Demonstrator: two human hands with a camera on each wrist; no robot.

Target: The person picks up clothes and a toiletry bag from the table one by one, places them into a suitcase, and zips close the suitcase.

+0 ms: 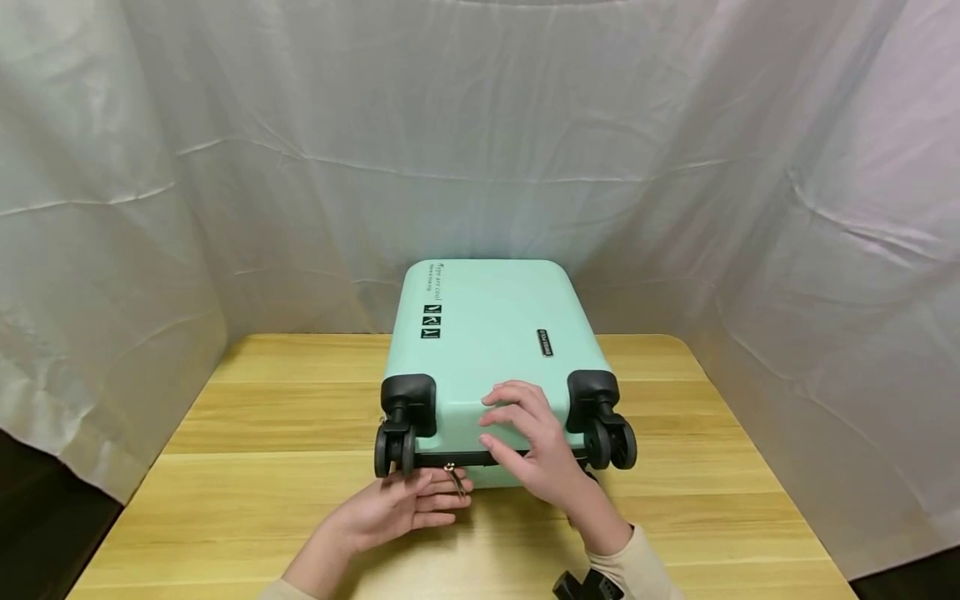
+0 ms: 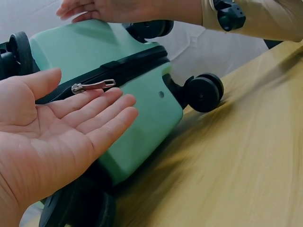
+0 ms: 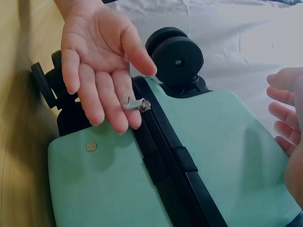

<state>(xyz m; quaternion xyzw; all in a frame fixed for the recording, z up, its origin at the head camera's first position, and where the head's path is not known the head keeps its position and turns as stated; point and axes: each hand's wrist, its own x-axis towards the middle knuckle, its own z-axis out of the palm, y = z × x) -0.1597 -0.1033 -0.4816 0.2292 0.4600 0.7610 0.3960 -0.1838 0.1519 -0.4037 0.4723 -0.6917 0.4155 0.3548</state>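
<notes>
A mint-green suitcase (image 1: 495,308) lies flat, its wheeled end facing me. Along that end runs a black zipper (image 3: 165,146), with a metal zipper pull (image 2: 97,85) hanging from its slider. My left hand (image 1: 397,510) is palm up below the zipper with its fingers extended, and the pull lies across the fingertips. Above the same end, my right hand (image 1: 536,442) has its fingers spread and loosely bent near the upper shell's edge, with nothing held in it.
Black wheels stick out at the corners, including a left wheel (image 1: 395,446) and a right wheel (image 1: 611,437). The suitcase is on a wooden table (image 1: 285,417). White cloth (image 1: 480,125) hangs behind and at both sides.
</notes>
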